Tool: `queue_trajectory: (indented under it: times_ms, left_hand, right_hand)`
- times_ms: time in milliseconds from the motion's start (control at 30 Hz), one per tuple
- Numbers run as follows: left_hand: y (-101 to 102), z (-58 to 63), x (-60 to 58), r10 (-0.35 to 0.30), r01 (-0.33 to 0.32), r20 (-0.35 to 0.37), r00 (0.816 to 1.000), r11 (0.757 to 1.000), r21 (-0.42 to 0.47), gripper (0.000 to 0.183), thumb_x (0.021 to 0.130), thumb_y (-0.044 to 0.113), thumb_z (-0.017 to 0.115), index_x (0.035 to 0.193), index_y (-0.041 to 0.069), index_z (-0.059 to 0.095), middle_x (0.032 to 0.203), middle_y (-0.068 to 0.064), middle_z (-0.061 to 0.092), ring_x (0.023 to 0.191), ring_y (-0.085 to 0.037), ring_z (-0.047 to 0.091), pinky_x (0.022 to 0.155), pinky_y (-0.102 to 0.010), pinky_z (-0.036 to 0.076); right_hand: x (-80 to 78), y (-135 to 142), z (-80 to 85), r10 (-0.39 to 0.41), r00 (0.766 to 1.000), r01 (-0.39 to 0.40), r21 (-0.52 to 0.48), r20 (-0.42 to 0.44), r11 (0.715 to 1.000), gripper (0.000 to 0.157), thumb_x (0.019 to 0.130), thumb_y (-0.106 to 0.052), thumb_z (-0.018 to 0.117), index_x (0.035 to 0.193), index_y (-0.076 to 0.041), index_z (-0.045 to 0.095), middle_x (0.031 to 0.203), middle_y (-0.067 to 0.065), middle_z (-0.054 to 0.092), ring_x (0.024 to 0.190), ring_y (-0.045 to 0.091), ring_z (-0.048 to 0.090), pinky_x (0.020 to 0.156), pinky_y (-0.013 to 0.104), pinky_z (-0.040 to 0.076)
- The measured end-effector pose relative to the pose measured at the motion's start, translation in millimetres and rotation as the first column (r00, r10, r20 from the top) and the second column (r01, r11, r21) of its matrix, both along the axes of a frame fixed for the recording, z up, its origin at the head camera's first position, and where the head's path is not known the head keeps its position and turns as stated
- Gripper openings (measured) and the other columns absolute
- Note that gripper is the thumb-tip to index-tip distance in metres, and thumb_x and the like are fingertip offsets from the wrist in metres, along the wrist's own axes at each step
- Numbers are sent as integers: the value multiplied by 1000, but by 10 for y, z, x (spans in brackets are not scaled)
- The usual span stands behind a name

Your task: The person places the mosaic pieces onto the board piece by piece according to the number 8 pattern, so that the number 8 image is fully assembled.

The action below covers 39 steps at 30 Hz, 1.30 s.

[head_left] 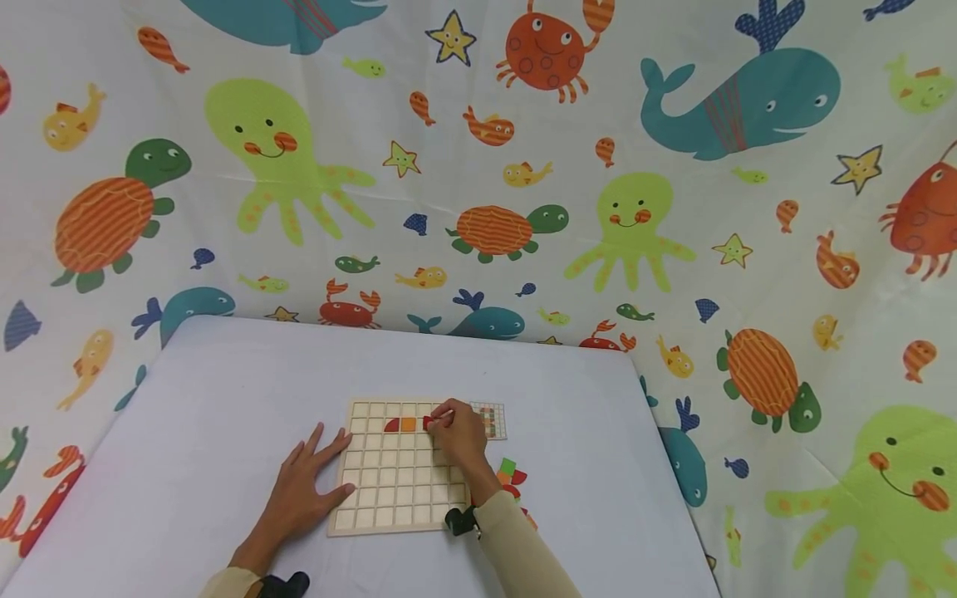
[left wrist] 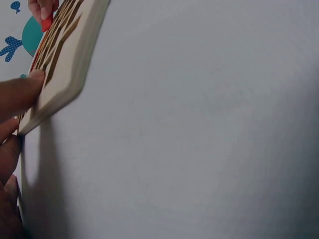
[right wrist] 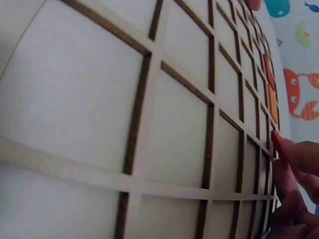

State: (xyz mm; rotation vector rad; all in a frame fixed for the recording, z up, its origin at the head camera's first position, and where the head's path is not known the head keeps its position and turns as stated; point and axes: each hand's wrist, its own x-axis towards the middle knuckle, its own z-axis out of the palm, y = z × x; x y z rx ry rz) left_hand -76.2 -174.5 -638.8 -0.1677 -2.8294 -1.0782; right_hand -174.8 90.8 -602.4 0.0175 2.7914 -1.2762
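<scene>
A pale wooden grid board (head_left: 378, 477) lies on the table with square recesses across it. In its second row from the far edge sit a red quarter-round tile (head_left: 392, 425) and an orange square tile (head_left: 408, 424). My right hand (head_left: 461, 436) pinches a red tile (right wrist: 276, 142) between thumb and fingertips over that same row, right of the orange one. Along the board's left edge rests my left hand (head_left: 299, 490), fingers spread and straight, its thumb touching the rim. The held tile's full outline is hidden by the fingers.
A small printed pattern card (head_left: 491, 421) lies beside the board's far right. Loose red, green and orange tiles (head_left: 508, 470) are heaped right of the board, partly behind the right forearm. A sea-animal cloth hangs behind the white table (head_left: 598, 465).
</scene>
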Motion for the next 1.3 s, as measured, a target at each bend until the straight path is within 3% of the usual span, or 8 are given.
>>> queue_trajectory:
  times_ms: [200,433,667,767,933,1100,1300]
  left_hand:
    - [-8,3,-16,-2,2,46,999,1000,4,83,84,40,84,156,12,54,164,-21,48,159,-50,28,126,-69,21]
    - [-1,12,-4,-3,3,-6,1000,1000,3,82,83,38,85,154,11,56,161,-21,52,156,-51,32,127,-65,23]
    - [-12,28,-11,-6,6,-20,1000,1000,1,81,84,39,85,154,10,56,160,-20,53,156,-51,33,124,-69,25]
    - [-9,28,-11,-7,8,-22,1000,1000,6,81,84,40,85,154,10,56,160,-20,53,156,-50,32,124,-69,24]
    - [-6,23,-12,-8,8,-23,1000,1000,7,81,84,41,84,154,11,56,160,-21,53,156,-50,33,124,-68,25]
    - [-8,36,-9,-5,5,-9,1000,1000,4,82,83,42,85,153,10,57,160,-19,54,156,-52,33,123,-70,25]
    - [-9,42,2,-3,3,5,1000,1000,-4,82,83,40,85,154,10,57,160,-19,53,155,-52,33,122,-71,26]
  right_hand:
    - [-25,-63,-43,23,999,-22,43,-23,999,4,96,-21,80,95,-21,75,68,-8,62,55,7,51,49,26,37]
    - [-3,-113,6,40,998,-37,67,-45,997,7,95,-21,80,90,-17,76,70,-6,64,58,7,53,50,26,39]
    - [-35,-111,-30,23,998,-16,102,-64,995,8,91,-22,82,85,-20,77,71,-9,66,61,5,55,54,26,42]
    - [-35,-77,-24,21,999,-18,69,-48,997,5,89,-20,84,90,-18,79,74,-8,68,64,5,57,56,27,45]
    - [8,55,17,24,1000,-24,-31,2,999,14,88,-22,86,99,-18,78,82,-6,72,70,6,61,61,28,49]
    - [65,276,21,14,1000,-15,-127,-8,992,18,89,-24,87,103,-18,78,87,-2,72,73,10,61,61,27,50]
    - [134,574,51,-35,999,36,-153,4,988,13,92,-20,83,105,-17,81,89,-1,73,79,14,61,63,26,53]
